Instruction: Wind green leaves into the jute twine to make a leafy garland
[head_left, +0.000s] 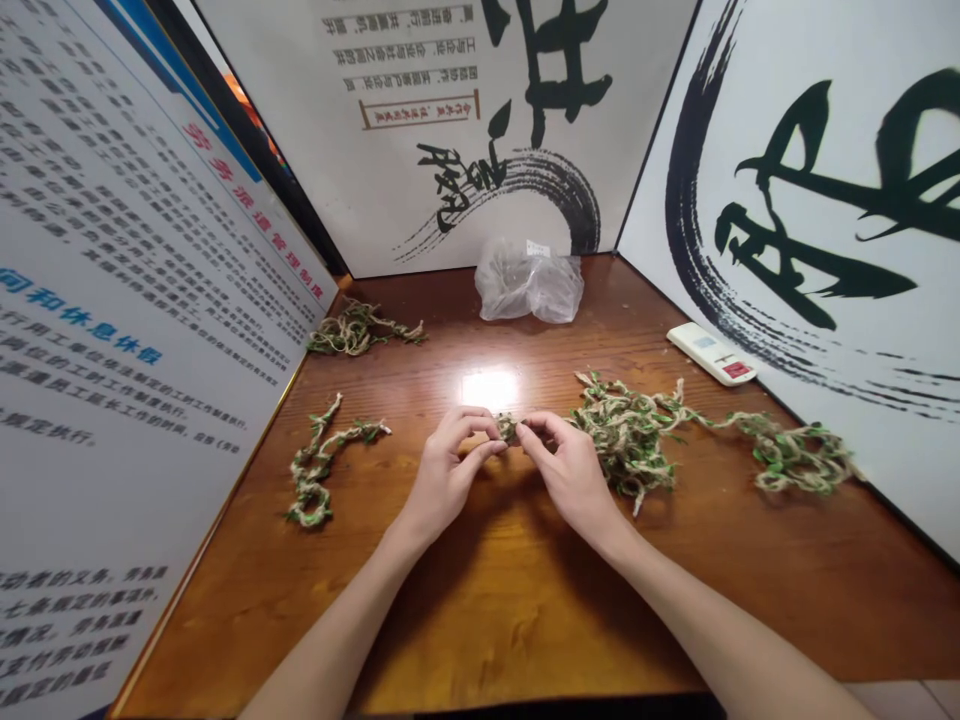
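Between my two hands, just above the middle of the table, is a short bunched piece of leafy twine, tan with bits of green. My left hand pinches its left end with thumb and fingers. From the other side my right hand pinches the right end. Most of the piece is hidden by my fingertips. Right beside my right hand lies a large tangled heap of the same leafy twine. A looped length of leafy twine rests to the left of my left hand.
At the back left sits another twine bundle. A crumpled clear plastic bag stands against the back panel. A white remote control lies near the right panel. A further twine clump trails rightward from the heap on the wooden table.
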